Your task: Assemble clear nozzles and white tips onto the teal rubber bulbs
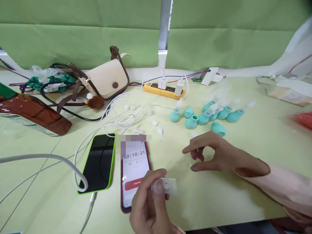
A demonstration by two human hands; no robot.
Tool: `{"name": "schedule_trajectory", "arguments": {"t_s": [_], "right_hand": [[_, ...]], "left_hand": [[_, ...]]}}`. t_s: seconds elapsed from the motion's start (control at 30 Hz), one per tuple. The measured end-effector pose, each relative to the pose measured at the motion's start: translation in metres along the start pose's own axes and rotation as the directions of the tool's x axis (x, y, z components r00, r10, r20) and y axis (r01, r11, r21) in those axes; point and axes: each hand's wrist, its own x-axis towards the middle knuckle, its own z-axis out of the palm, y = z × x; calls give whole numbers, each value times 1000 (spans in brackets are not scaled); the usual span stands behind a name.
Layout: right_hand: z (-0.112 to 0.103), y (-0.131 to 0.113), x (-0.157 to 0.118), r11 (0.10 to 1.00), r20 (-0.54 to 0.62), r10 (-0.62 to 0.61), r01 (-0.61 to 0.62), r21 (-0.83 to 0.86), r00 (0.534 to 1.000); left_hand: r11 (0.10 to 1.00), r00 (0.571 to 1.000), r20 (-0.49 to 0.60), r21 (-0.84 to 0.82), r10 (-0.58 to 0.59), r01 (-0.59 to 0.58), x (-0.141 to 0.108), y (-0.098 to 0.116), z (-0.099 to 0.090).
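Observation:
Low in the view, my left hand (149, 204) pinches a small clear plastic nozzle piece (170, 186) between thumb and fingers, a round hole facing me. My right hand (216, 152) hovers over the table to its right, thumb and index finger apart, with nothing visible between them. A tiny pale speck by the right thumb tip is too small to name. Beyond the right hand lie several teal squeeze bulbs; some carry clear tips, while one bulb (191, 122) has a bare open neck. Small white parts (160, 132) lie loose in the middle.
A phone showing a timer (136, 169) lies beside my left hand, with a green-cased phone (98, 162) further left. White cables cross the left side. A yellow power strip (156, 90), a cream handbag (107, 78) and a brown bottle (36, 112) stand behind.

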Motion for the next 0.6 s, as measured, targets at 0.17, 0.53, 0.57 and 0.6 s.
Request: {"name": "schedule_trajectory", "arguments": {"t_s": [0.17, 0.53, 0.57, 0.6], "right_hand": [[-3, 15, 3, 961, 414, 116, 4, -277, 903], [6, 7, 1, 893, 312, 187, -29, -450, 932], [4, 3, 2, 890, 296, 180, -27, -455, 938], [3, -1, 3, 893, 269, 150, -13, -449, 952]], "left_hand": [[992, 957, 267, -86, 112, -92, 2, -4, -2], [966, 934, 268, 41, 237, -257, 2, -11, -4], [960, 934, 243, 33, 261, -277, 2, -10, -3], [959, 936, 225, 22, 271, -283, 2, -10, -2]]}}
